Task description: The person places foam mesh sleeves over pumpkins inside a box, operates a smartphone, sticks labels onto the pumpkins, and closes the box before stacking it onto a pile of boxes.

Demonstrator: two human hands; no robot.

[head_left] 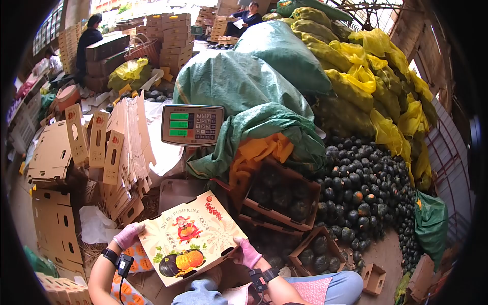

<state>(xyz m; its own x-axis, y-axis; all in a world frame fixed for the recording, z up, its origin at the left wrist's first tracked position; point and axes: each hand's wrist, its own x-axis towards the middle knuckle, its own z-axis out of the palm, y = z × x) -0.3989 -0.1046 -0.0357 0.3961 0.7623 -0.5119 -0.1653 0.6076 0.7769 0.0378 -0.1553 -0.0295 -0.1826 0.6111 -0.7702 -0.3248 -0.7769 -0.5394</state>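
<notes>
Both my hands, in pink gloves, hold a printed pumpkin carton [162, 235] tilted in front of my lap. My left hand [128, 236] grips its left edge, and my right hand [247, 252] has its fingers at the slot on the right side. The carton's top reads "BEI BEI PUMPKINS" above a red figure and pictured pumpkins. Behind the carton is a weighing scale display [192, 125] with green number windows. Dark green pumpkins fill an open carton [311, 223] to the right.
Loose pumpkins [356, 188] lie heaped at the right beneath yellow sacks [356, 76]. A green sack [300, 134] holds orange padding. Flattened cardboard [127, 152] leans at the left. A small open carton [373, 279] stands near my knee. Two people sit farther back.
</notes>
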